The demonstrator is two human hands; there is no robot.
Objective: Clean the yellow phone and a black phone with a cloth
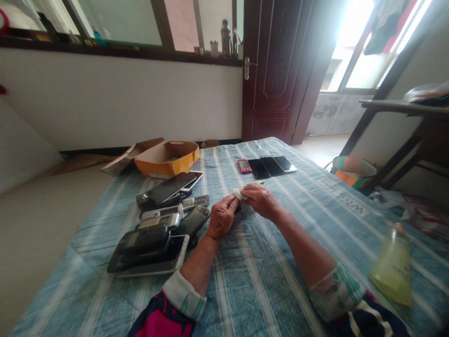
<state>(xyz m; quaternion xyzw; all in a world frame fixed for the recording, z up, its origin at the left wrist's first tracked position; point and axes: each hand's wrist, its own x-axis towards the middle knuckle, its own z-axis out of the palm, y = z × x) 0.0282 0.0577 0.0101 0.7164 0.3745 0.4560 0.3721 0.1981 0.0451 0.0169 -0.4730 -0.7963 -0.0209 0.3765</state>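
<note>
A small crumpled white tissue [238, 193] is pinched between my two hands over the middle of the table. My left hand [221, 217] is closed, its thumb and fingers at the tissue's near side. From the right, my right hand [262, 201] grips the same tissue with bent fingers. Something dark shows just under the fingertips, mostly hidden, so its kind is unclear. Left of my hands lies a heap of old mobile phones, including a dark phone [193, 221] close to my left wrist and a keypad phone [195, 201].
Beyond my hands lie a red phone [244, 166] and several dark phones [259, 169] in a row. An open orange cardboard box [168, 166] stands at the far left. A bottle of yellow liquid [393, 269] is at the right. Striped cloth [231, 290] covers the table.
</note>
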